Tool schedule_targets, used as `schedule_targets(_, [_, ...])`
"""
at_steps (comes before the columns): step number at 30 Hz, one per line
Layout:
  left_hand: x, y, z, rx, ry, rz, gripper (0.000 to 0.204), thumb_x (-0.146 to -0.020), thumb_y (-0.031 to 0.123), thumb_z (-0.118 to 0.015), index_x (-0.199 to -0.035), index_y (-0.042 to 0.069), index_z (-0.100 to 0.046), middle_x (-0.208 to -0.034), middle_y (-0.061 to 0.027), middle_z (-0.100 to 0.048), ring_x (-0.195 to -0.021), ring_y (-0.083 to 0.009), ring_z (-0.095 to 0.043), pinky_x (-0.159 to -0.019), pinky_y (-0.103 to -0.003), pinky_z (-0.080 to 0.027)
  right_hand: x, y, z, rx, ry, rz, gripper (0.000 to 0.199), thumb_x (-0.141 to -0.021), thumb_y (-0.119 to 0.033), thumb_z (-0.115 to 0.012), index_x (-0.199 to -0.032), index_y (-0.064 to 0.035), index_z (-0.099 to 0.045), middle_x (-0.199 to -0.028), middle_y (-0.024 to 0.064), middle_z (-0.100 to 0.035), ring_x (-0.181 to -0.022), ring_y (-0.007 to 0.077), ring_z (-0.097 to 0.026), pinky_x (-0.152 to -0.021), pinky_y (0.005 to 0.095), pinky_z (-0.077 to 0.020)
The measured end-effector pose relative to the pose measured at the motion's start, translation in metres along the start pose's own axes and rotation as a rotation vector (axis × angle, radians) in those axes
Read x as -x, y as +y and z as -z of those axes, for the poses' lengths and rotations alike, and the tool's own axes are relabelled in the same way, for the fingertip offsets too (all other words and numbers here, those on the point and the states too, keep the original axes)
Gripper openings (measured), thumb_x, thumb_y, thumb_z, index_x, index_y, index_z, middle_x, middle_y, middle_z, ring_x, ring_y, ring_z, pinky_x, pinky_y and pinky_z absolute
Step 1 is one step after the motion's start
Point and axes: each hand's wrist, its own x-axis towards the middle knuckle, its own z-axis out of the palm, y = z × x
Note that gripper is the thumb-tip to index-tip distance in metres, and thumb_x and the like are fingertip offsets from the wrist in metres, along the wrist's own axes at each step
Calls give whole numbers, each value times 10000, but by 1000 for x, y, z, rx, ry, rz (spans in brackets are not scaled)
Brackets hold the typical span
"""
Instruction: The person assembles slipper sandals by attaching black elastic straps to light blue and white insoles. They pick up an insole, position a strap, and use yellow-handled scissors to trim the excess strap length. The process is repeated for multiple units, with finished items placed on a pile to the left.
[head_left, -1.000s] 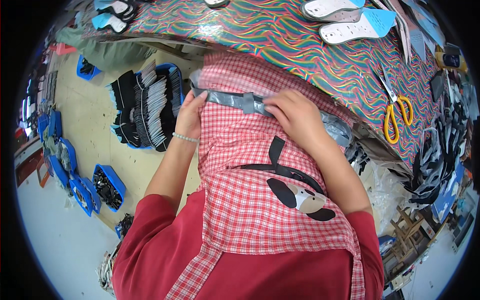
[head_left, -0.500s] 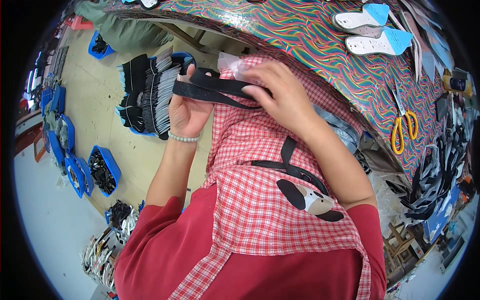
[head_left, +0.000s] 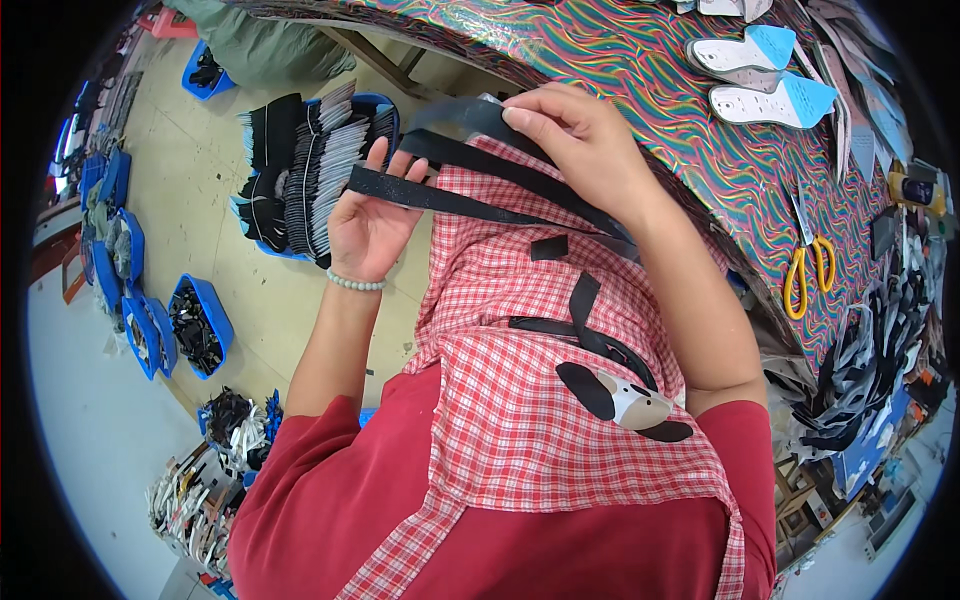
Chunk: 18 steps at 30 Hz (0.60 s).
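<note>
Long black fabric strips (head_left: 450, 203) stretch across my lap between my two hands. My left hand (head_left: 372, 235), with a beaded bracelet at the wrist, is palm up; a strip lies across its partly spread fingers, and another passes by the fingertips. Higher and to the right, my right hand (head_left: 580, 140) pinches a black strip between thumb and fingers, where it arches up, blurred. The strips' far ends trail under my right forearm. A small black fabric piece (head_left: 548, 248) rests on my red checked apron (head_left: 480, 400).
A patterned table (head_left: 620, 80) carries shoe-shaped pieces (head_left: 770, 100), yellow-handled scissors (head_left: 808, 270) and a heap of dark strips (head_left: 850, 370). On the floor at left stand a blue bin (head_left: 385, 110) beside stacked black-and-grey pieces (head_left: 320, 170), and another blue bin (head_left: 200, 325).
My right hand has moved up and right, spreading the strips apart. My left hand has lowered slightly, its fingers more open. The small black piece now shows on the apron.
</note>
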Motion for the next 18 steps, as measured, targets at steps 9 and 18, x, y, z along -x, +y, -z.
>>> schedule_targets(9, [11,29,-22,-1613,123,477,527,-991,405,-378,-1115,-55,-606,-1171,-164,-613,-1142,-264,-557,-1030,-396,-369,-13,-56,53,-369,49,-358,199,-952,-232,-527,-1057,-90,-619,-871,69,-664,-744,184,-622,-636,306,-479])
schedule_targets(18, [-143,-40,-195,37,-529,69,410,-976,294,-423,-1195,-40,-514,-907,-93,-609,-813,-165,-588,-677,-234,-507,122,-74,125,189,101,-332,452,-774,-202,-758,-1145,-20,-574,-898,25,-621,-807,85,-577,-690,252,-467])
